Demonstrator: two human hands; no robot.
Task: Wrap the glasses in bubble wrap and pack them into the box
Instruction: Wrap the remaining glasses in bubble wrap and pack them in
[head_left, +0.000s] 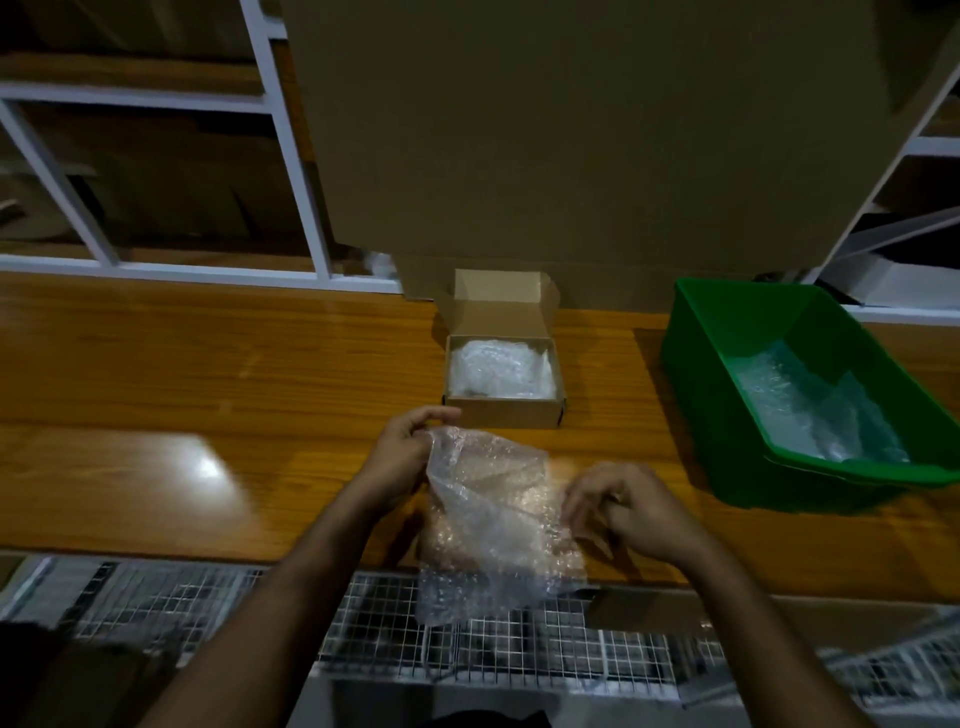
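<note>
A sheet of clear bubble wrap lies at the near edge of the wooden table, its lower end hanging over the edge. My left hand pinches its upper left corner and lifts it. My right hand is closed on the sheet's right side. No glasses show through the wrap. Behind the sheet stands a small open cardboard box with a white bubble-wrapped bundle inside; its lid stands up at the back.
A green plastic bin at the right holds more bubble wrap. A big cardboard sheet leans behind the box. White shelving frames stand at the back. A wire mesh rack sits below the table's near edge.
</note>
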